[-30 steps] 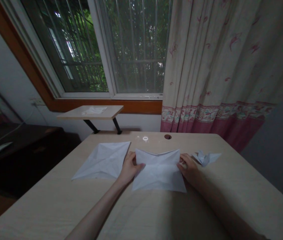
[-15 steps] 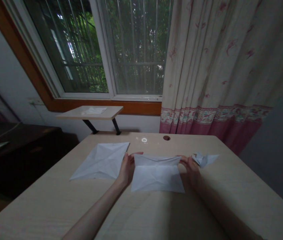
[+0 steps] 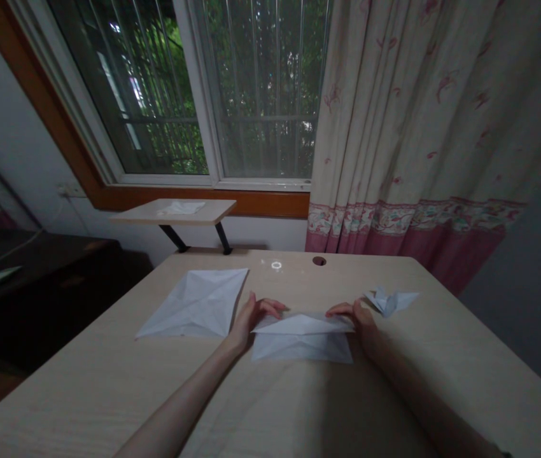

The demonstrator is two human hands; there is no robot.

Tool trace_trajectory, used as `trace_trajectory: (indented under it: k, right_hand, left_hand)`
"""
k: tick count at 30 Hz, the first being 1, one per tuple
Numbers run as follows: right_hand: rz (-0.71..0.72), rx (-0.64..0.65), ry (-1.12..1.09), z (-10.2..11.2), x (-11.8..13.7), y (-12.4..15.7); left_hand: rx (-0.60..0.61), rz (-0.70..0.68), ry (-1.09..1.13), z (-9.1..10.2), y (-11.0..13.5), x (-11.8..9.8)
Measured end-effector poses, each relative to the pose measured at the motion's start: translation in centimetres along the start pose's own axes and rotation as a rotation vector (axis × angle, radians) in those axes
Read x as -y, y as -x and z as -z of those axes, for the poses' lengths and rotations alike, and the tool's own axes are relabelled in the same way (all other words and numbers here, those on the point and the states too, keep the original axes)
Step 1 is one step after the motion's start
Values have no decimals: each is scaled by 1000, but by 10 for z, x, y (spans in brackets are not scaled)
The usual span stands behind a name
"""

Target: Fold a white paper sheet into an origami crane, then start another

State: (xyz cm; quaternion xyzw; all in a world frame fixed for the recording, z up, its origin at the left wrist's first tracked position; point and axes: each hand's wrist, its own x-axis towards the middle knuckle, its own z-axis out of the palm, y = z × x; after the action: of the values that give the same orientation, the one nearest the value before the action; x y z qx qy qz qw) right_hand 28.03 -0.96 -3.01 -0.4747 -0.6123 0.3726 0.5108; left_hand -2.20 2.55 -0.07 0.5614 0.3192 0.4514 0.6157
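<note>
A folded white paper sheet (image 3: 302,340) lies on the pale wood desk (image 3: 108,381), its upper flap rising to a shallow peak. My left hand (image 3: 254,321) is at its left end, with fingers spread just above the flap. At its right end is my right hand (image 3: 359,319), its fingertips close to the upper edge. Neither hand clearly grips the sheet. To the left, past my left hand, lies a creased, unfolded white paper square (image 3: 193,305). A small white paper crane (image 3: 389,301) sits beyond my right hand.
The desk's far edge has a round cable hole (image 3: 319,261). Behind it stands a small wall shelf (image 3: 172,212) holding white paper. A dark cabinet (image 3: 36,267) is at the left, and a pink-hemmed curtain (image 3: 408,146) hangs at the right.
The sheet's upper part has folded down toward me, leaving the sheet shorter. My fingers have moved off its top edge, and both hands now sit at its ends.
</note>
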Motion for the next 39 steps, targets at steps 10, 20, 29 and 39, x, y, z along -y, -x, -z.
trace_trajectory:
  k: [10, 20, 29, 39]
  right_hand:
    - [342, 202, 539, -12, 21, 18]
    - [454, 242, 1115, -42, 18, 38]
    - [480, 262, 1061, -57, 16, 42]
    - [434, 314, 1094, -57, 17, 43]
  left_hand:
    - [167, -62, -393, -6, 1, 0]
    - [233, -277, -1173, -23, 15, 4]
    - [256, -344, -1454, -39, 27, 15]
    - [306, -284, -1506, -43, 34, 29]
